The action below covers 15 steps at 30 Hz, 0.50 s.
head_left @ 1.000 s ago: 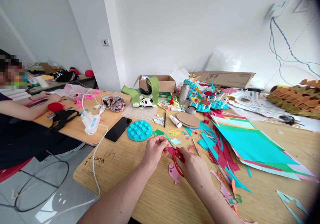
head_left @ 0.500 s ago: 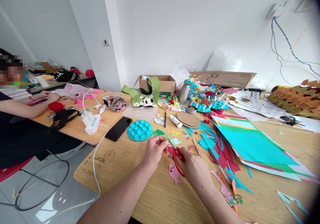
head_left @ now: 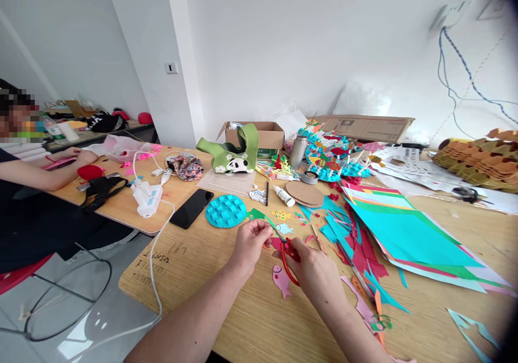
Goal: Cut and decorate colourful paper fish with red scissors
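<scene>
From here I see almost no change: the right hand (head_left: 311,268) still grips red-handled scissors (head_left: 288,263), and the left hand (head_left: 251,247) pinches red paper (head_left: 275,242) at the blades, above a pink paper fish (head_left: 281,281). The pen scrawl (head_left: 156,263) is unreadable.

One pair of red-handled scissors (head_left: 285,266), one black phone (head_left: 191,208), roughly three paper fish (head_left: 281,281)

Left hand (head_left: 251,247) pinches paper (head_left: 275,242), right hand (head_left: 313,268) holds scissors (head_left: 288,263).
</scene>
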Tool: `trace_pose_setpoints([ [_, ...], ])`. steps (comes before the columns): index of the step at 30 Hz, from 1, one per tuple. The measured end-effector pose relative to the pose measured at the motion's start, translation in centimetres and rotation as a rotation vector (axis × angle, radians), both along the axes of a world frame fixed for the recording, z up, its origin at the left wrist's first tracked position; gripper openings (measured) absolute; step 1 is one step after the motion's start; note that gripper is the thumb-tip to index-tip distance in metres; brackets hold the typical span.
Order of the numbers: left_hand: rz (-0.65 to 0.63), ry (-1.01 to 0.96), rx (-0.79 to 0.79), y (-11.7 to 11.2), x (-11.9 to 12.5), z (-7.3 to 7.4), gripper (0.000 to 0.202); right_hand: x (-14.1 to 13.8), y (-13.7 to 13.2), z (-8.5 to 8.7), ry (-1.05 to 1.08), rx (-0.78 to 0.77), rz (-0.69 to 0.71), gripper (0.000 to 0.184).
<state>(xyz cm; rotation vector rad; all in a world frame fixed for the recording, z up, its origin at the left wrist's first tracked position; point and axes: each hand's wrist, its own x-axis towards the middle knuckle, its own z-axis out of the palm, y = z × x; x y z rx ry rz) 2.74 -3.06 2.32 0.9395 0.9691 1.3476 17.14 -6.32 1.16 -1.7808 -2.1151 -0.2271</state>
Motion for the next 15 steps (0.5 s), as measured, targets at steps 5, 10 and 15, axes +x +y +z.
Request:
trace_pose_setpoints([
  [5,0.000,0.000,0.002,0.05,0.01,-0.03,0.018,-0.04,0.00,0.05,-0.021,-0.006,-0.009,0.035],
  [10,-0.004,0.008,0.012,0.05,0.00,0.05,0.017,-0.14,-0.05,0.15,-0.019,-0.009,0.011,0.032],
  [15,0.002,0.050,0.008,-0.08,0.01,0.23,0.015,-0.16,-0.19,0.24,0.015,0.013,0.043,0.040],
])
